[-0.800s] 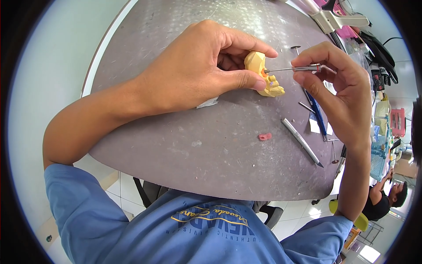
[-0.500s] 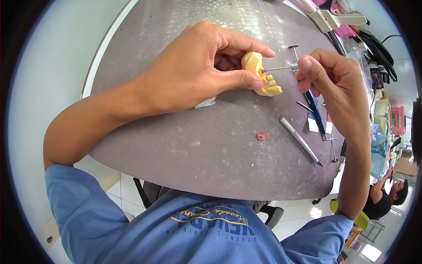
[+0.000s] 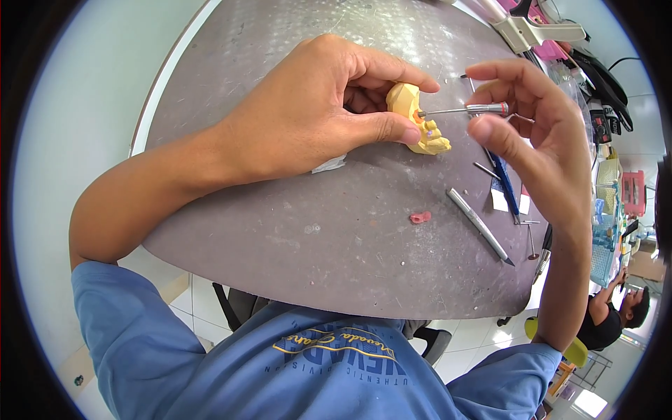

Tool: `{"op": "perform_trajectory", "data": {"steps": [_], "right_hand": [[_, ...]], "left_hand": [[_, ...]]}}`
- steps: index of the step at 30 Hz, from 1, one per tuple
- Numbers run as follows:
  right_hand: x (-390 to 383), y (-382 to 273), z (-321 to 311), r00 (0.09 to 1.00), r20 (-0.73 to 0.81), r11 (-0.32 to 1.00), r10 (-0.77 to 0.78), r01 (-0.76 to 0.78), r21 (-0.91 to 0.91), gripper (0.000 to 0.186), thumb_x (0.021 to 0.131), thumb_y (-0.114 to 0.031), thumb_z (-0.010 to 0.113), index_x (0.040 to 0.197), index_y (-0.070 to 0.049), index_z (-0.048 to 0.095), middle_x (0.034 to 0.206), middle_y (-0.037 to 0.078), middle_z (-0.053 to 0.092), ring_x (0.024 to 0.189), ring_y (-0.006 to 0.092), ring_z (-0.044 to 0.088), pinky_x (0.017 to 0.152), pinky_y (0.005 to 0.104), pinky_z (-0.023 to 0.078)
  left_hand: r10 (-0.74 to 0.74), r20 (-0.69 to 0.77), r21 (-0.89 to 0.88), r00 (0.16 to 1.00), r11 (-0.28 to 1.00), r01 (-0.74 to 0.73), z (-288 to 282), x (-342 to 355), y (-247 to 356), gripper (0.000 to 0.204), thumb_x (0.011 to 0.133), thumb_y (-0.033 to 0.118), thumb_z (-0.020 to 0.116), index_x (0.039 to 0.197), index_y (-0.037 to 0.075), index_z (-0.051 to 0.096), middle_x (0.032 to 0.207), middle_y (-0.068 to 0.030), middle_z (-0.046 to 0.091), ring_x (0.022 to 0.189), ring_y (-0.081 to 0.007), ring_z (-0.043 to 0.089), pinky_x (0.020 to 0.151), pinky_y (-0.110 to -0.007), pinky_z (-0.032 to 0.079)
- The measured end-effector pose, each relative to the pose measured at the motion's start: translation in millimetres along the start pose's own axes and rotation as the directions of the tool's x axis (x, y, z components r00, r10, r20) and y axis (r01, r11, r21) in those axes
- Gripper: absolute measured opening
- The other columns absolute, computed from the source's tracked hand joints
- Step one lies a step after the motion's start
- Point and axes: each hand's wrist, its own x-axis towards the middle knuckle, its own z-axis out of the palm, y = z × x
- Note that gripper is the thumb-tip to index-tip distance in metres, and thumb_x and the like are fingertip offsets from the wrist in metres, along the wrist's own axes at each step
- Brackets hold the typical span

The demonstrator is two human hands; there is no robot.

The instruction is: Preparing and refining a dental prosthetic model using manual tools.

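Note:
My left hand [image 3: 301, 112] is closed on a yellow dental model [image 3: 402, 98], thumb across its front and index finger over its top. A thin metal screwdriver [image 3: 488, 109] sticks horizontally out of an orange spot on the model, its ringed handle to the right. My right hand [image 3: 532, 140] is open around that handle, thumb below and index finger raised above, apart from each other; whether a finger behind touches it I cannot tell. Beneath lie a blue tool [image 3: 507, 185], a silver craft knife [image 3: 477, 224] and a small pink piece [image 3: 420, 217].
The grey worktable [image 3: 315, 245] has a curved front edge. A cream handled tool [image 3: 532, 31], black items [image 3: 602, 84] and thin metal instruments [image 3: 532, 238] crowd its right side. Beyond are baskets [image 3: 602, 259] and a person in black [image 3: 605, 322]. A white wall [image 3: 84, 105] borders the left.
My right hand's fingers have loosened from the screwdriver's handle, the index finger lifting and the thumb dropping, after shifting around it. The model and my left hand stay nearly in place.

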Motion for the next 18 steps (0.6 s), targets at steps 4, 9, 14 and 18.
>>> {"op": "perform_trajectory", "data": {"steps": [4, 9, 14, 18], "right_hand": [[3.8, 2.7, -3.3, 0.970, 0.070, 0.972, 0.231, -0.228, -0.052, 0.027, 0.092, -0.026, 0.067, 0.085, 0.000, 0.065, 0.070, 0.001, 0.064, 0.066, 0.0042, 0.057, 0.058, 0.0173, 0.041], [-1.3, 5.8, -6.3, 0.999, 0.027, 0.999, 0.032, -0.033, 0.012, 0.019, 0.089, -0.017, 0.070, 0.090, 0.001, 0.066, 0.079, 0.003, 0.066, 0.071, 0.0050, 0.059, 0.061, 0.0182, 0.044], [-4.0, 3.1, -9.6, 1.000, -0.014, 1.000, -0.004, 0.003, -0.026, 0.017, 0.085, -0.009, 0.073, 0.095, 0.002, 0.066, 0.086, 0.005, 0.067, 0.076, 0.0065, 0.061, 0.069, 0.0188, 0.048], [-4.5, 2.1, -5.2, 1.000, -0.019, 0.999, -0.018, 0.017, -0.032, 0.018, 0.084, -0.009, 0.074, 0.096, 0.003, 0.067, 0.086, 0.005, 0.067, 0.077, 0.0058, 0.061, 0.069, 0.0185, 0.048]], "left_hand": [[-0.002, 0.002, 0.002, 1.000, 1.000, 0.002, 0.3, 0.8, 0.5, 0.044, 0.084, 0.007, 0.072, 0.126, 0.001, 0.060, 0.098, -0.0060, 0.068, 0.086, -0.0081, 0.064, 0.080, -0.022, 0.052], [-0.019, 0.004, -0.006, 1.000, 1.000, 0.019, -0.3, 0.3, 1.8, 0.043, 0.084, 0.007, 0.072, 0.126, 0.001, 0.061, 0.098, -0.0059, 0.068, 0.086, -0.0079, 0.064, 0.080, -0.022, 0.052], [-0.018, 0.006, -0.012, 1.000, 1.000, 0.018, 0.0, 0.2, 1.9, 0.043, 0.084, 0.007, 0.072, 0.126, 0.001, 0.061, 0.098, -0.0059, 0.068, 0.087, -0.0081, 0.064, 0.081, -0.022, 0.052], [-0.024, 0.002, 0.003, 1.000, 1.000, 0.024, 0.3, 0.0, 2.1, 0.044, 0.084, 0.007, 0.072, 0.126, 0.001, 0.061, 0.098, -0.0062, 0.068, 0.088, -0.0086, 0.064, 0.083, -0.022, 0.052]]}}
